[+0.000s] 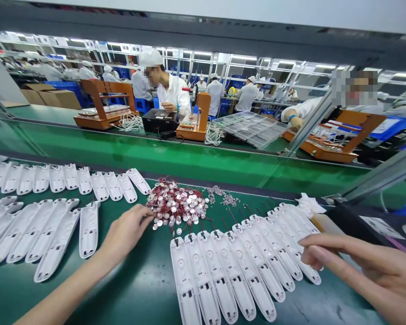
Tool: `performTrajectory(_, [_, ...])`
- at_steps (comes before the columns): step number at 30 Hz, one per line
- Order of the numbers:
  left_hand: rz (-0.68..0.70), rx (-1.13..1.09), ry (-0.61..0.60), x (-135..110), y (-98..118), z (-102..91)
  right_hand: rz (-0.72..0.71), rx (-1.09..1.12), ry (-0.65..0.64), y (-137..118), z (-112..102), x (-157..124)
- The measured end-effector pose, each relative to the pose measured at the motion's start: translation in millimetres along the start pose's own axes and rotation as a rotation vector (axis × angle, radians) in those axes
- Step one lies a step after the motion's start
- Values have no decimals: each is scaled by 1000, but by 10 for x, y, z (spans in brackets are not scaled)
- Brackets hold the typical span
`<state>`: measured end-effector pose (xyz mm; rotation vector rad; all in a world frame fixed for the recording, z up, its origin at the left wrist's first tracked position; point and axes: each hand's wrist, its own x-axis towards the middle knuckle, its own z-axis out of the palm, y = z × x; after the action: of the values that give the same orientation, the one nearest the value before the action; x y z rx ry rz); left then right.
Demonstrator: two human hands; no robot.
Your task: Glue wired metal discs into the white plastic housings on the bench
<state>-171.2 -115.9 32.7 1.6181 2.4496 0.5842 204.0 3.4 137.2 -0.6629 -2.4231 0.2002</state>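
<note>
1. Green work mat (149,289) — bench surface, bearing all items below.
2. White plastic housings, near fan (237,266) — laid side by side, overlapping, before the right hand; several carried red leads at their upper ends.
3. White plastic housings, left rows (54,212) — two rows, well apart from the near fan.
4. Pile of small metal discs with red wires (177,203) — heaped between the two groups, at mid-bench.
5. Scatter of small silver parts (223,196) — just beside the pile.
6. Co-workers in white coats (171,92) — seated beyond the green conveyor (189,158), at wooden jigs.
7. Left hand (125,232) — fingers loosely curled, tips touching the pile's near edge; whether anything was pinched could not be told.
8. Right hand (368,271) — fingers extended, narrowly spread, holding nothing, over the fan's right end.
</note>
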Motion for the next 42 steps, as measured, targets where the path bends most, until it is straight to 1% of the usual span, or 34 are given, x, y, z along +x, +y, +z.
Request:
performTrajectory(2, [36, -35, 119, 7, 40, -159, -69, -55, 31, -67, 127, 33])
performTrajectory(3, [88, -89, 143, 9, 112, -219, -107, -90, 47, -136, 213, 61])
performTrajectory(4, [166, -172, 121, 9, 218, -261, -157, -129, 47, -224, 313, 97])
performTrajectory(5, [263, -275, 48, 5, 352, -284, -207, -168, 53, -325, 423, 139])
performTrajectory(6, [355, -382, -61, -1, 502, -289, -250, -212, 40, -428, 542, 184])
performTrajectory(7, [411, -477, -169, -10, 656, -280, -293, -254, 40, -524, 663, 229])
performTrajectory(8, [411, -564, -245, -19, 799, -261, -310, -287, 55, -605, 783, 269])
performTrajectory(10, [324, -729, -381, -33, 1015, -205, -254, -263, 52, -699, 993, 317])
performTrajectory(12, [227, -823, -457, -35, 1115, -139, -191, -153, 62, -703, 1143, 309])
performTrajectory(13, [207, -833, -477, -31, 1128, -103, -173, -94, 69, -682, 1194, 285])
performTrajectory(14, [209, -818, -487, -26, 1125, -64, -161, -48, 71, -655, 1232, 251])
performTrajectory(16, [258, -743, -485, -12, 1098, 19, -147, -6, 63, -597, 1287, 171])
performTrajectory(19, [336, -624, -521, 41, 1030, 117, -127, -25, 16, -518, 1342, 64])
performTrajectory(22, [369, -521, -556, 163, 855, 111, -107, -37, -7, -377, 1311, -7])
performTrajectory(24, [430, -416, -540, 256, 653, 51, -19, -48, 13, -213, 1191, -47])
performTrajectory(26, [544, -313, -574, 317, 425, -5, 108, -102, 59, -4, 998, -90])
performTrajectory(27, [578, -270, -589, 331, 321, -15, 153, -154, 90, 105, 887, -112])
performTrajectory(29, [631, -204, -612, 332, 161, 22, 180, -277, 158, 302, 669, -156])
performTrajectory(32, [674, -157, -564, 332, 55, 193, 197, -394, 217, 472, 443, -204])
performTrajectory(34, [691, -163, -501, 362, 42, 317, 200, -378, 200, 479, 402, -229])
performTrajectory(37, [669, -173, -422, 434, 47, 407, 198, -252, 120, 362, 499, -280])
performTrajectory(38, [659, -165, -426, 455, 48, 406, 205, -204, 84, 304, 558, -304])
performTrajectory(40, [672, -141, -495, 482, 48, 372, 227, -129, 39, 186, 683, -360])
performTrajectory(42, [694, -115, -566, 483, 51, 331, 251, -78, 42, 90, 794, -412])
